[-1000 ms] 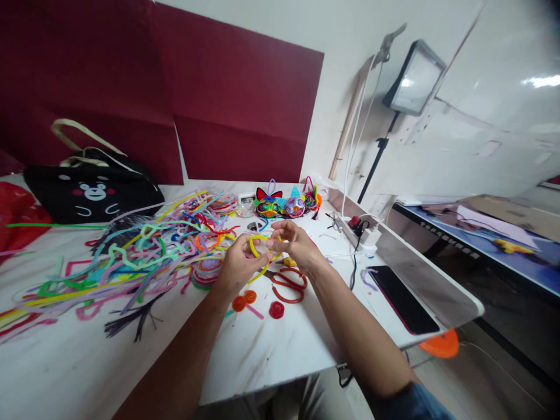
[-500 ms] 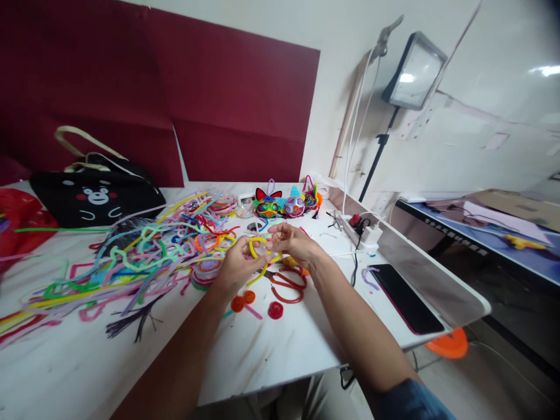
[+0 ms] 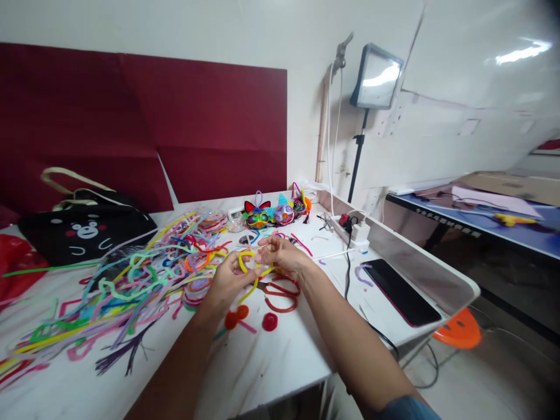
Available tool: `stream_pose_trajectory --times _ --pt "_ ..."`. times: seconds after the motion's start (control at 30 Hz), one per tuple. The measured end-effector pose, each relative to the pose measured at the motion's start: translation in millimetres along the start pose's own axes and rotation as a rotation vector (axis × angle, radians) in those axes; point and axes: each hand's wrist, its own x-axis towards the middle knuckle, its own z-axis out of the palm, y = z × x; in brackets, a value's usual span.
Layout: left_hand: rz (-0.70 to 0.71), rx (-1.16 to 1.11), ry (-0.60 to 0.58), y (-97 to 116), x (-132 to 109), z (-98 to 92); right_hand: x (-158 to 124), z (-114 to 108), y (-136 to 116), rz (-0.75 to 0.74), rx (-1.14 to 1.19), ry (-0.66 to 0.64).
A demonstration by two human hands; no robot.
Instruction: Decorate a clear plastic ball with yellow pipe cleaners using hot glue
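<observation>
Between my hands is a yellow pipe cleaner (image 3: 243, 263), bent into a loop with a tail hanging down toward the table. My left hand (image 3: 231, 275) pinches the loop from the left. My right hand (image 3: 282, 255) has its fingertips closed on the loop's right side; they partly cover it. Below my right hand lie orange-handled scissors (image 3: 282, 293). Orange pipe-cleaner coils (image 3: 236, 316) and a red coil (image 3: 270, 321) rest on the table nearer to me. A layered stack of coloured coils (image 3: 195, 293) sits left of my left hand.
Loose pipe cleaners (image 3: 131, 280) spread in a tangle across the left. Finished colourful figures (image 3: 258, 216) stand at the back. A phone (image 3: 401, 291) lies at the right, near a power strip (image 3: 350, 228) with cables. A black bag (image 3: 87, 224) stands back left.
The camera view has turned slightly right and tilted up. My hands stay together at the yellow loop, with only small finger movement.
</observation>
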Motion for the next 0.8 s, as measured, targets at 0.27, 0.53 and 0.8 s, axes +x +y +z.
stream_pose_trajectory --times 0.27,0.53,0.8 --pt "-0.006 -0.009 -0.017 2.6 -2.3 3.0 -5.2 -2.3 -3.0 -0.005 0.024 -0.072" --pt "-0.028 -0.026 -0.030 1.0 -1.9 2.9 -10.6 2.1 -3.5 -0.089 -0.062 -0.061" --pt "-0.055 -0.092 0.001 8.8 -6.8 5.9 -8.4 0.9 3.0 -0.394 -0.402 0.050"
